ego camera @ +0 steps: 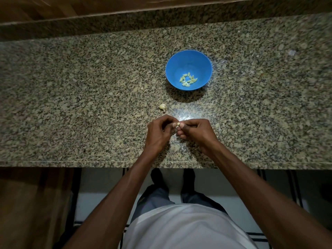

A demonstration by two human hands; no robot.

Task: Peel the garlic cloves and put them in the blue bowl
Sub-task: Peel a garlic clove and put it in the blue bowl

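1. While both hands meet over the near middle of the desk (71, 87), a small pale garlic clove (178, 124) sits pinched between them, only its tip showing.
2. Left hand (159, 133): fingers curled in, thumb and forefinger tips closed on the clove from the left.
3. Right hand (195, 133): fingers likewise curled, thumb and fingertip tips pressed to the same clove from the right; the two hands touch at the fingertips.
4. Just beyond the hands, a little to the left, a second clove (162, 107) still in its skin lies on the stone, apart from everything else.
5. Farther off and slightly right stands the blue bowl (188, 58), upright, with a small heap of peeled cloves (188, 79) in its bottom.
6. Speckled granite makes up the desk, with a raised stone ledge (125, 24) along its far edge.
7. Below the near edge show a white shirt (188, 229), grey trousers and dark shoes on a pale floor.
8. No writing, label or brand can be read anywhere.
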